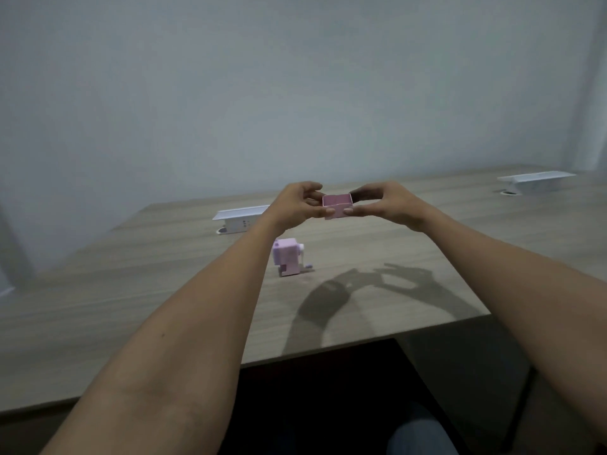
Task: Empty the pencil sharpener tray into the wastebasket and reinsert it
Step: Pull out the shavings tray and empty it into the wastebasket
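A small pink tray [337, 206] is held up in the air above the wooden table [164, 290], open side up. My left hand [297, 203] pinches its left end and my right hand [384, 203] pinches its right end. Below and a little to the left, the lilac pencil sharpener [289, 257] stands upright on the table with its crank on the right side. I cannot tell what lies inside the tray. No wastebasket is in view.
A white flip-up socket box [241, 218] stands open at the back of the table behind my left hand, and another [535, 181] at the far right. The table's near edge runs across the lower frame, with dark space under it. A grey wall stands behind.
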Demonstrator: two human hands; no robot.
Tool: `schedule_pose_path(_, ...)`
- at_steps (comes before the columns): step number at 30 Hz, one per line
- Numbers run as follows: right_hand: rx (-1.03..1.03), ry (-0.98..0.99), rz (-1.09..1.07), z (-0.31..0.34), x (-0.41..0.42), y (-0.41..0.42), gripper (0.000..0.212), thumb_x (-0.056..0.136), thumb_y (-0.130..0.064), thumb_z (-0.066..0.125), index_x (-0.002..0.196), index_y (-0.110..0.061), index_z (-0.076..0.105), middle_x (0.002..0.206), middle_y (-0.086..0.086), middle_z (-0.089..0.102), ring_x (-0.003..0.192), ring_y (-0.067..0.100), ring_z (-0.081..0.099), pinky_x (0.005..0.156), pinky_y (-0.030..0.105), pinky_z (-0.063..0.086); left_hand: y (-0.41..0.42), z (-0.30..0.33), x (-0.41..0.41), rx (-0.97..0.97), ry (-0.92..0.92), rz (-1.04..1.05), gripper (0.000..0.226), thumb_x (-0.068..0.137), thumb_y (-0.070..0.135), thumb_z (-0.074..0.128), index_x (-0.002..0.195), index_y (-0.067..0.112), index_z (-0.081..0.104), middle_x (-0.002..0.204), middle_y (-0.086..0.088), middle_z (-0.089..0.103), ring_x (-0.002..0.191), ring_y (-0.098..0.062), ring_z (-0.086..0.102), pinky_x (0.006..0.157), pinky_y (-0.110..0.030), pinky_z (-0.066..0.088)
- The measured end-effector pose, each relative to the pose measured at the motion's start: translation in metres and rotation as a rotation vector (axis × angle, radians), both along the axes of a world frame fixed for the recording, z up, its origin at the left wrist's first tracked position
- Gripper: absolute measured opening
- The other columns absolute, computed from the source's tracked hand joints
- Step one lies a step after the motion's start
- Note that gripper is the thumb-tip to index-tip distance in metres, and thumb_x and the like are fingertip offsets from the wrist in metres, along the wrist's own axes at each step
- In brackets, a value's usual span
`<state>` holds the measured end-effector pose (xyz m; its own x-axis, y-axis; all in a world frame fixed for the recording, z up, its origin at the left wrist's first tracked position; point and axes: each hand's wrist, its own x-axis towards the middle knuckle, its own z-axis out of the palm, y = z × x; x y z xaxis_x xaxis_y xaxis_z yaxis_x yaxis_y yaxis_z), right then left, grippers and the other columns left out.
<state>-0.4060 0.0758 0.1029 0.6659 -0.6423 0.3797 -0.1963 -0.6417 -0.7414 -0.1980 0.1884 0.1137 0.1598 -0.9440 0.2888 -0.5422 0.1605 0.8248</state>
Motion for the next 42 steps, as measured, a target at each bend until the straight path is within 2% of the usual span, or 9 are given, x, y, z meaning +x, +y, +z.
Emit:
schedule_pose_path(4, 0.017, -0.046, -0.086, 0.005, -0.061, -0.009, 0.045, 0.076, -0.028, 0.088, 0.116, -0.014, 0.075, 0.110, -0.002, 0.079, 0.103, 0.005, 0.073, 0.089, 0.019, 0.055, -0.023, 0.002, -0.053, -0.023, 0.042, -0.090, 0.082, 0.084, 0.007, 0.081, 0.153, -0.004, 0.037, 0.135, -0.018, 0.066, 0.124, -0.028, 0.066, 0.107, -0.034, 0.052)
schedule_pose_path(9, 0.039, -0.079, -0.206, 0.005, -0.140, -0.014, 0.048, 0.075, -0.024, 0.088, 0.118, -0.010, 0.074, 0.113, 0.004, 0.078, 0.109, 0.014, 0.072, 0.098, 0.028, 0.052, -0.051, -0.007, -0.127, -0.044, 0.100, -0.200, 0.082, 0.085, 0.008, 0.079, 0.153, -0.005, 0.036, 0.138, -0.019, 0.061, 0.124, -0.028, 0.065, 0.098, -0.025, 0.053)
schedule_pose_path(16, 0.099, -0.072, -0.348, -0.026, -0.240, -0.011, 0.049, 0.075, -0.025, 0.087, 0.120, -0.012, 0.072, 0.116, 0.000, 0.077, 0.111, 0.010, 0.070, 0.100, 0.026, 0.050, -0.081, -0.044, -0.216, 0.008, 0.114, -0.332, 0.074, 0.087, 0.017, 0.079, 0.149, -0.005, 0.044, 0.129, -0.013, 0.063, 0.113, -0.019, 0.063, 0.097, -0.024, 0.049)
schedule_pose_path(22, 0.143, -0.085, -0.453, -0.066, -0.304, -0.002, 0.051, 0.075, -0.026, 0.087, 0.122, -0.013, 0.072, 0.116, -0.002, 0.077, 0.111, 0.007, 0.070, 0.100, 0.023, 0.051, -0.098, -0.081, -0.279, 0.063, 0.113, -0.470, 0.050, 0.090, 0.016, 0.075, 0.134, -0.004, 0.062, 0.127, -0.020, 0.071, 0.106, -0.018, 0.068, 0.096, -0.024, 0.052)
schedule_pose_path(24, 0.170, -0.082, -0.486, -0.080, -0.324, 0.003, 0.054, 0.074, -0.029, 0.088, 0.123, -0.014, 0.072, 0.116, -0.004, 0.077, 0.109, 0.004, 0.070, 0.092, 0.017, 0.052, -0.101, -0.096, -0.298, 0.081, 0.125, -0.492, 0.050, 0.090, 0.016, 0.075, 0.134, -0.005, 0.062, 0.127, -0.019, 0.071, 0.107, -0.018, 0.067, 0.100, -0.027, 0.052)
schedule_pose_path(27, 0.226, -0.106, -0.534, -0.105, -0.349, 0.013, 0.054, 0.075, -0.028, 0.087, 0.125, -0.013, 0.071, 0.114, -0.006, 0.077, 0.098, -0.004, 0.071, 0.067, 0.005, 0.049, -0.102, -0.121, -0.327, 0.106, 0.163, -0.523, 0.048, 0.091, 0.013, 0.074, 0.133, -0.007, 0.061, 0.128, -0.021, 0.070, 0.108, -0.019, 0.067, 0.105, -0.030, 0.053)
schedule_pose_path(33, 0.312, -0.171, -0.595, -0.164, -0.387, 0.026, 0.050, 0.075, -0.022, 0.088, 0.122, -0.012, 0.073, 0.116, 0.000, 0.077, 0.108, 0.007, 0.071, 0.089, 0.016, 0.055, -0.102, -0.177, -0.369, 0.131, 0.156, -0.557, 0.045, 0.091, 0.010, 0.073, 0.131, -0.009, 0.062, 0.128, -0.023, 0.069, 0.106, -0.019, 0.067, 0.083, -0.007, 0.054)
schedule_pose_path(37, 0.388, -0.188, -0.625, -0.215, -0.406, 0.033, 0.051, 0.074, -0.026, 0.089, 0.121, -0.015, 0.074, 0.115, -0.001, 0.077, 0.112, 0.011, 0.071, 0.094, 0.025, 0.053, -0.101, -0.221, -0.387, 0.201, 0.145, -0.570, 0.050, 0.089, 0.013, 0.076, 0.132, -0.007, 0.063, 0.128, -0.022, 0.070, 0.120, -0.030, 0.068, 0.105, -0.031, 0.053)
schedule_pose_path(42, 0.497, -0.265, -0.636, -0.277, -0.417, 0.039, 0.052, 0.072, -0.017, 0.089, 0.120, -0.007, 0.073, 0.112, 0.003, 0.078, 0.111, 0.014, 0.071, 0.092, 0.019, 0.054, -0.096, -0.275, -0.399, 0.305, 0.190, -0.569, 0.048, 0.087, 0.011, 0.077, 0.129, -0.008, 0.065, 0.126, -0.022, 0.071, 0.110, -0.022, 0.068, 0.106, -0.035, 0.053)
